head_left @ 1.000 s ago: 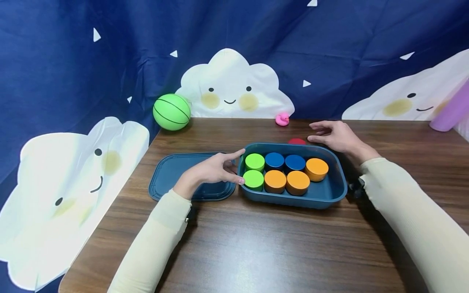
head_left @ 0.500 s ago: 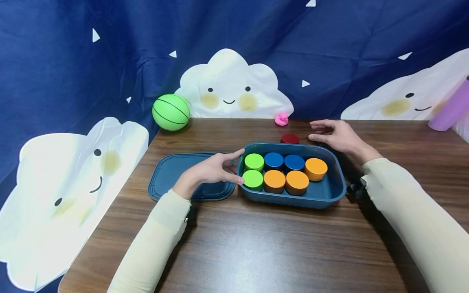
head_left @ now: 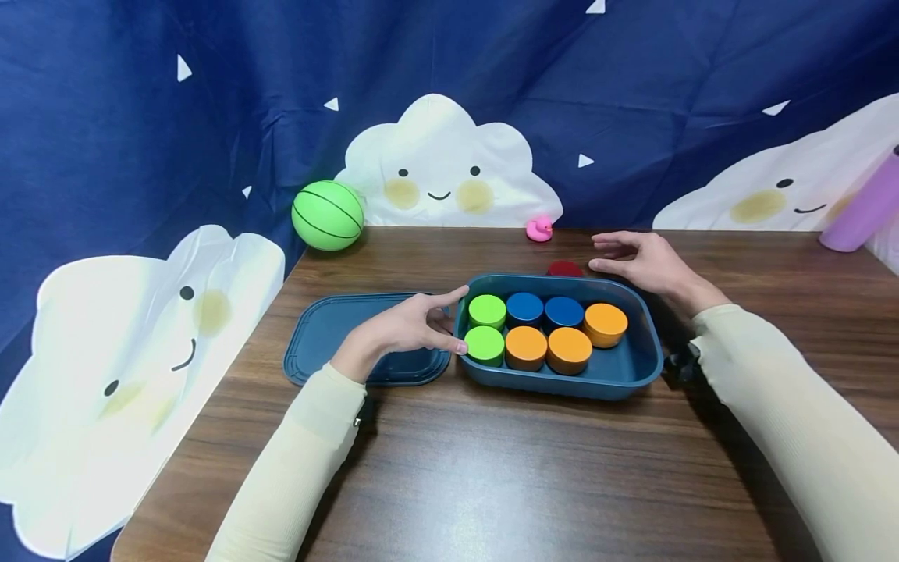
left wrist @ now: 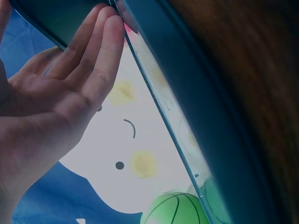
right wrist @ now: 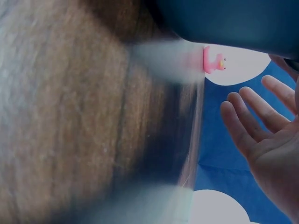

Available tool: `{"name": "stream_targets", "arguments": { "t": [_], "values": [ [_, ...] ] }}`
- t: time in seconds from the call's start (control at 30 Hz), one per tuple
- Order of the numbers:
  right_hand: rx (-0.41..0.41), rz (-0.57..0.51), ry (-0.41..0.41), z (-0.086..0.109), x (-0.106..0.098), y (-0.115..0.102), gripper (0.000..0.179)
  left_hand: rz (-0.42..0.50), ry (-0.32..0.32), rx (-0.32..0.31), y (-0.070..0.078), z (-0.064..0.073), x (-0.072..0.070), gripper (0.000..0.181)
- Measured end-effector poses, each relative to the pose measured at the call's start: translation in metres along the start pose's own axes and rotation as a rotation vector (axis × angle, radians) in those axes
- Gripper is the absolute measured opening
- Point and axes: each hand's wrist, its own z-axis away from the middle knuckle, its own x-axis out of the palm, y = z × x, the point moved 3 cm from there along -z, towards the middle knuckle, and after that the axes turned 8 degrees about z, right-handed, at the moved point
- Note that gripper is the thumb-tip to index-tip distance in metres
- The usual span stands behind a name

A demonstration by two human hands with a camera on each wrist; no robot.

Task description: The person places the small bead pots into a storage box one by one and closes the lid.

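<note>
A dark blue box [head_left: 635,371] with rounded corners stands on the table, holding several round, cylinder-shaped pieces: green [head_left: 486,346], blue [head_left: 564,313] and orange [head_left: 570,350]. My left hand [head_left: 400,324] is at its left end, index finger and thumb stretched to the rim near the two corners; in the left wrist view the other fingers are nearly straight. Behind the box's far rim a dark red round piece [head_left: 565,268] shows only its upper part. To the right of that piece my right hand [head_left: 649,264] hovers with relaxed fingers, apart from it and holding nothing.
A flat dark blue lid [head_left: 326,339] lies left of the box, partly under the left hand. A green ball [head_left: 328,215] sits at the far left corner, a pink rubber duck [head_left: 539,229] at the back edge. A purple cylinder [head_left: 858,211] leans in at the far right.
The red piece behind the box has shifted left, then back to the right. Both hands have hardly moved, and the box with its pieces stays put.
</note>
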Motion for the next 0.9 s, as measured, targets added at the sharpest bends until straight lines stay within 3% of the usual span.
{"name": "stream_targets", "arguments": {
  "t": [0.3, 0.5, 0.9],
  "values": [
    [0.012, -0.014, -0.025, 0.000, 0.003, -0.001, 0.074, 0.016, -0.014, 0.013, 0.000, 0.000, 0.000, 0.097],
    [0.009, -0.034, -0.045, 0.000, 0.005, -0.001, 0.068, 0.018, -0.032, 0.028, -0.001, 0.000, 0.001, 0.097],
    [-0.085, -0.014, -0.075, -0.001, 0.011, -0.001, 0.066, -0.019, -0.020, 0.087, 0.001, 0.002, 0.000, 0.097]
  ]
}}
